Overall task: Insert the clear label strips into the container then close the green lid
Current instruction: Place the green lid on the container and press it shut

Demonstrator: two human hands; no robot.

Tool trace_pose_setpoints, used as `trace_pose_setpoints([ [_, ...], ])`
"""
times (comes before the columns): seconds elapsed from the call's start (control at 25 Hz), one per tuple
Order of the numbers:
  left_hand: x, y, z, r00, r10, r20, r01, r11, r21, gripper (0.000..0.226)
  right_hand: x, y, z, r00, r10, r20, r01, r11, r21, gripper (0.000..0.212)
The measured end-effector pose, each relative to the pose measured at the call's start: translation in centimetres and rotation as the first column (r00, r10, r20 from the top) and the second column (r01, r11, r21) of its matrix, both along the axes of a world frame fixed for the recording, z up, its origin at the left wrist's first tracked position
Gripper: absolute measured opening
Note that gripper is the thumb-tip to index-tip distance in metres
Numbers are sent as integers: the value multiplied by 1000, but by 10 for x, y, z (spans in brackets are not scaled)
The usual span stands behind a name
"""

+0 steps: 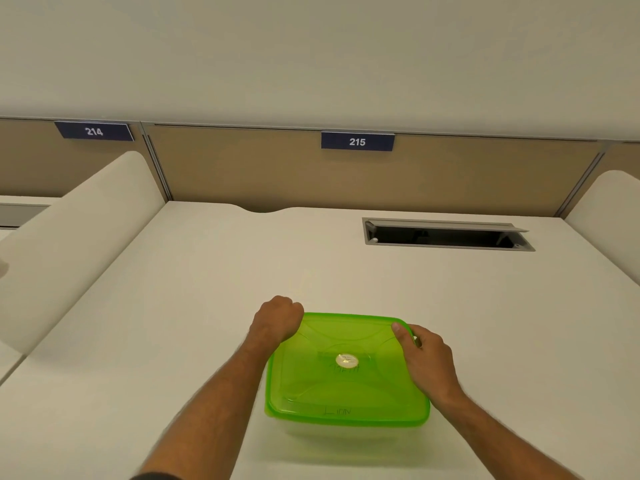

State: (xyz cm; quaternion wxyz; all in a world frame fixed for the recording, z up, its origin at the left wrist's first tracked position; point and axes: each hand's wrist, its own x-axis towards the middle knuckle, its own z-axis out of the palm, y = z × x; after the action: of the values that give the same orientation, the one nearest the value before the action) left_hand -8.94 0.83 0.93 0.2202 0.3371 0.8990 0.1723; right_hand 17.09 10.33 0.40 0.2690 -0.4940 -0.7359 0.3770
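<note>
Head view: both hands press glossy translucent green lid [346, 368]; square container.

Off-white laminate desk [194, 271], clear plastic container with translucent green square lid [346, 368] resting directly on it, recessed grey cable hatch [446, 234] beyond container, far right

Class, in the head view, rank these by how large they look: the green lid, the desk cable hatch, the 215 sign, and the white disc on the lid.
1. green lid, though nearest the camera
2. cable hatch
3. 215 sign
4. white disc
</note>
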Motion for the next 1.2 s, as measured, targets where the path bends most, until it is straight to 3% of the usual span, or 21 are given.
trace_pose_setpoints([
  [0.4,0,0,-4,999,40,5,-40,999,8,38,0,3,-5,1000,-24,-4,24,1000,-1,35],
  [0.52,7,-6,-2,988,155,13,-156,985,68,60,-1,3,-6,1000,-30,0,30,1000,0,36],
  [0.64,13,-14,2,981,195,22,-196,975,103,69,-2,3,-5,999,-31,9,31,1000,-2,39],
  [1.2,59,-84,2,980,191,50,-197,963,183,54,-4,3,-4,995,-19,98,14,999,47,48],
])
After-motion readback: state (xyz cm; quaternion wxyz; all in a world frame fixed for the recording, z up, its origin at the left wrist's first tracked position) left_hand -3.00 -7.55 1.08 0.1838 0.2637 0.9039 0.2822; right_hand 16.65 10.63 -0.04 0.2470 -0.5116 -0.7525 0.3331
